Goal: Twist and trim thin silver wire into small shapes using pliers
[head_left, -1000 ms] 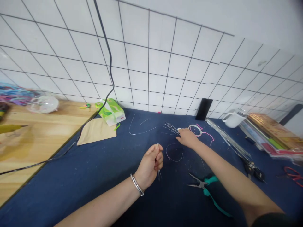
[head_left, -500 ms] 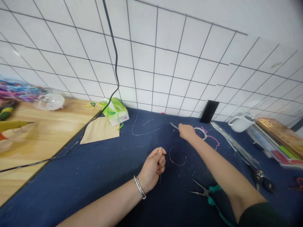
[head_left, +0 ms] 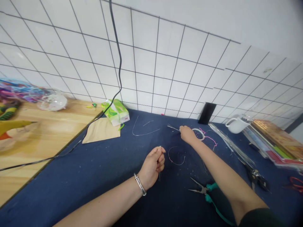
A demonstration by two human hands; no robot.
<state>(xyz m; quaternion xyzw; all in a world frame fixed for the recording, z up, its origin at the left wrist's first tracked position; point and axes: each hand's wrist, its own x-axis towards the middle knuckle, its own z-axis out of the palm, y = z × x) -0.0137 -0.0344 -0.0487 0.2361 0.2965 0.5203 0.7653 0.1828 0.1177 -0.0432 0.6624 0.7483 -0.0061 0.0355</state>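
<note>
My left hand [head_left: 152, 164], with a silver bangle [head_left: 140, 184] at the wrist, is closed in a pinch over the dark blue cloth; thin wire ends poke out below it. Farther back, my right hand [head_left: 188, 135] is closed on a bundle of thin wires [head_left: 173, 127] that point left. Beside that hand lies a white ring [head_left: 202, 135] with a pink strand [head_left: 211, 138]. Between the hands and nearer me is a wire loop with small pink beads [head_left: 170, 160]. Pliers with teal handles [head_left: 211, 195] lie open at the front.
A green tissue pack [head_left: 116, 113] rests by a beige cloth [head_left: 101, 130]. A black cable [head_left: 94, 120] crosses the left side. On the right are long wires [head_left: 227, 142], a black block [head_left: 207, 113], a white mug [head_left: 237, 124], books [head_left: 279, 138] and red-handled scissors [head_left: 295, 183].
The view has shifted slightly. My right hand has moved a little to the right along the cloth, still closed on the wires. My left hand keeps its pinch in nearly the same place.
</note>
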